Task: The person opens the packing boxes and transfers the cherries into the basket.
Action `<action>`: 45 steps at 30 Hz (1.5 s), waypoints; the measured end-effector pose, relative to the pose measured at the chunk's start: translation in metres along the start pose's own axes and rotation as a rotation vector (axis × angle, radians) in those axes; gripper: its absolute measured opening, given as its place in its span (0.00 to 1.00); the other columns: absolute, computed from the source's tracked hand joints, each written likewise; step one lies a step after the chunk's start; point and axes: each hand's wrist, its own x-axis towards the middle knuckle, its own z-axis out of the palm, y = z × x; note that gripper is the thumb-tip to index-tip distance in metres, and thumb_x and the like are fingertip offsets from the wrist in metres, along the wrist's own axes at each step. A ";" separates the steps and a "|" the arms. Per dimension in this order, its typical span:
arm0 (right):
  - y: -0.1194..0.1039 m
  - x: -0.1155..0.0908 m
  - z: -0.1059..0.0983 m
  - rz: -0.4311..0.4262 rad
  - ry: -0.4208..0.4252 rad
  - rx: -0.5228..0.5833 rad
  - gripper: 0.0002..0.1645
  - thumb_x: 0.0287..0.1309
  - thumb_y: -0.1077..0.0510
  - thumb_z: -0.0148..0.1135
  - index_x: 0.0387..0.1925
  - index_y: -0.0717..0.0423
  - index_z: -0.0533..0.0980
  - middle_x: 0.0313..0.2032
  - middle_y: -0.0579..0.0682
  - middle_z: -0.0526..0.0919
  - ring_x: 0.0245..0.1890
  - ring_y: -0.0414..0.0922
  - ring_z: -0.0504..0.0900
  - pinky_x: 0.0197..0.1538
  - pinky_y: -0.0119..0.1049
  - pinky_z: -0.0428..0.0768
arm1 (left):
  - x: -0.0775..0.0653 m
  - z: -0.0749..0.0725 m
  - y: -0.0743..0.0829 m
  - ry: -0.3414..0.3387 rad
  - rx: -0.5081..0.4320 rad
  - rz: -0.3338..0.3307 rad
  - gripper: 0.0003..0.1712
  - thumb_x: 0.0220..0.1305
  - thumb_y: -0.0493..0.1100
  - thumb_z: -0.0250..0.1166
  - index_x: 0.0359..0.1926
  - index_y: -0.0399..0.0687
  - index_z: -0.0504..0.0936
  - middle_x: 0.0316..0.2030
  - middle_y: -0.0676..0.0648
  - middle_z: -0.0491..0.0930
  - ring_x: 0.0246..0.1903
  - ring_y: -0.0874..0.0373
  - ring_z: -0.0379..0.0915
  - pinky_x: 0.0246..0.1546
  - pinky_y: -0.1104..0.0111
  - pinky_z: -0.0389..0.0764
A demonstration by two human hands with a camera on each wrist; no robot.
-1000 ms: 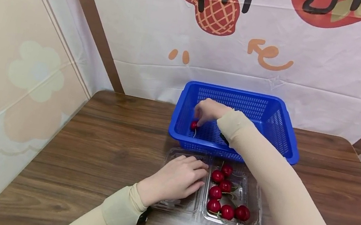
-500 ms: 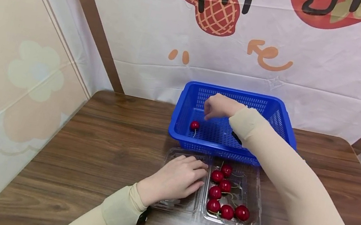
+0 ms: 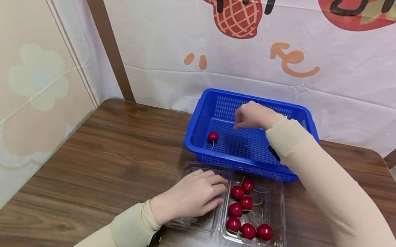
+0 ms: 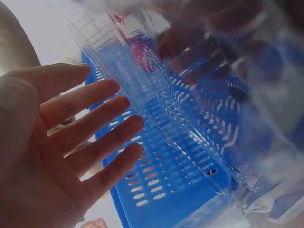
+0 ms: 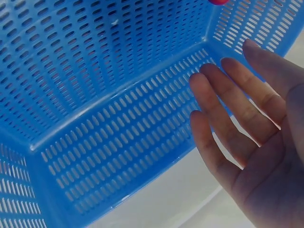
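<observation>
My left hand [image 3: 192, 194] lies over the lid half [image 3: 191, 167] of a clear plastic clamshell box. In the left wrist view its fingers [image 4: 97, 128] are spread and grip nothing, beside the clear plastic. The box's other half [image 3: 277, 222] holds several red cherries [image 3: 235, 209] with stems, mostly along its left side and front. My right hand [image 3: 255, 116] hovers inside the blue basket [image 3: 231, 157], toward the back. Its fingers [image 5: 232, 99] are loosely extended with nothing in them in the right wrist view. One cherry [image 3: 213, 137] lies on the basket floor at the left, apart from the hand.
The basket stands at the back of the wooden table [image 3: 118, 162], just behind the clamshell box. A printed white cloth [image 3: 164, 40] hangs behind the table, and another cloth [image 3: 35, 72] hangs along the left.
My right hand has left the cherry in the basket and moved up and to the right; the cherry stays at about the same spot. My left hand has barely moved.
</observation>
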 end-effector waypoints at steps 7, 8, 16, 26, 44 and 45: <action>0.003 -0.014 -0.001 -0.038 0.034 0.000 0.11 0.54 0.50 0.62 0.31 0.53 0.80 0.30 0.49 0.83 0.28 0.42 0.78 0.37 0.41 0.80 | 0.000 0.001 0.001 -0.012 -0.005 -0.007 0.13 0.59 0.50 0.57 0.40 0.52 0.83 0.46 0.54 0.80 0.44 0.59 0.72 0.41 0.65 0.76; 0.004 -0.016 -0.002 -0.045 0.042 0.004 0.11 0.54 0.50 0.62 0.32 0.53 0.80 0.31 0.50 0.83 0.28 0.42 0.78 0.38 0.41 0.81 | 0.000 0.001 0.001 -0.015 -0.003 -0.008 0.13 0.60 0.50 0.57 0.40 0.52 0.83 0.46 0.54 0.80 0.44 0.59 0.72 0.41 0.65 0.76; 0.003 -0.038 -0.007 -0.071 0.090 0.023 0.10 0.55 0.52 0.62 0.34 0.53 0.80 0.32 0.50 0.84 0.31 0.42 0.79 0.40 0.42 0.81 | 0.001 0.000 0.002 -0.024 0.006 -0.011 0.14 0.60 0.51 0.57 0.41 0.51 0.83 0.46 0.53 0.80 0.44 0.58 0.73 0.43 0.65 0.76; 0.004 -0.068 -0.009 -0.114 0.179 0.050 0.09 0.54 0.52 0.62 0.34 0.52 0.80 0.32 0.48 0.84 0.31 0.40 0.80 0.40 0.41 0.81 | 0.001 -0.001 0.002 -0.028 -0.006 -0.014 0.15 0.60 0.51 0.57 0.42 0.51 0.83 0.46 0.53 0.80 0.45 0.58 0.73 0.44 0.65 0.76; 0.002 -0.108 0.001 -0.192 0.324 0.068 0.07 0.54 0.53 0.62 0.35 0.49 0.79 0.32 0.44 0.84 0.32 0.36 0.80 0.38 0.40 0.82 | 0.001 0.001 0.001 -0.011 -0.003 -0.007 0.14 0.60 0.51 0.58 0.41 0.51 0.83 0.46 0.52 0.81 0.44 0.58 0.73 0.41 0.65 0.76; 0.001 -0.110 0.002 -0.195 0.329 0.069 0.07 0.54 0.53 0.63 0.35 0.49 0.79 0.32 0.44 0.84 0.32 0.36 0.80 0.38 0.39 0.82 | 0.001 0.001 0.001 -0.010 -0.003 -0.006 0.14 0.60 0.51 0.58 0.41 0.51 0.83 0.46 0.52 0.81 0.44 0.58 0.73 0.41 0.65 0.76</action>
